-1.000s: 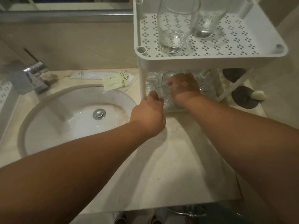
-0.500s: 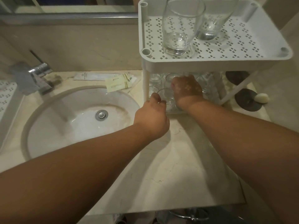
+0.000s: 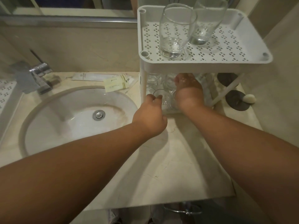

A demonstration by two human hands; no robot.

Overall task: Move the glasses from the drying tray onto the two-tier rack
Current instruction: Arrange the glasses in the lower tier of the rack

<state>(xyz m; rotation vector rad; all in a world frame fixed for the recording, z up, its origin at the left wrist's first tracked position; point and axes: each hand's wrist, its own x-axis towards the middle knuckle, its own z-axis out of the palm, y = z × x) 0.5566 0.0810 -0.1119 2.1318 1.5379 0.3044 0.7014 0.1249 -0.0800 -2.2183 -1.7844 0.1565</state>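
The white two-tier rack [image 3: 210,64] stands on the counter at the right. Two tall clear glasses [image 3: 175,33] stand upright on its top tier. Several short glasses [image 3: 152,80] crowd the lower tier. My left hand [image 3: 149,118] is at the tier's front left corner, its fingertips pinching the rim of a short glass [image 3: 163,98]. My right hand [image 3: 187,91] reaches under the top tier, fingers curled down over another short glass [image 3: 169,83]; its fingertips are partly hidden. The drying tray [image 3: 6,92] shows only as a white perforated edge at far left.
A round sink [image 3: 77,117] with a chrome tap [image 3: 38,75] lies left of the rack. Paper sachets [image 3: 116,83] lie behind the sink. Two dark coasters [image 3: 237,101] and a small soap [image 3: 249,99] sit right of the rack. A mirror runs along the back wall.
Both hands stay at the lower tier. My right hand has pushed slightly deeper under the top tier; my left hand has barely shifted at the front corner.
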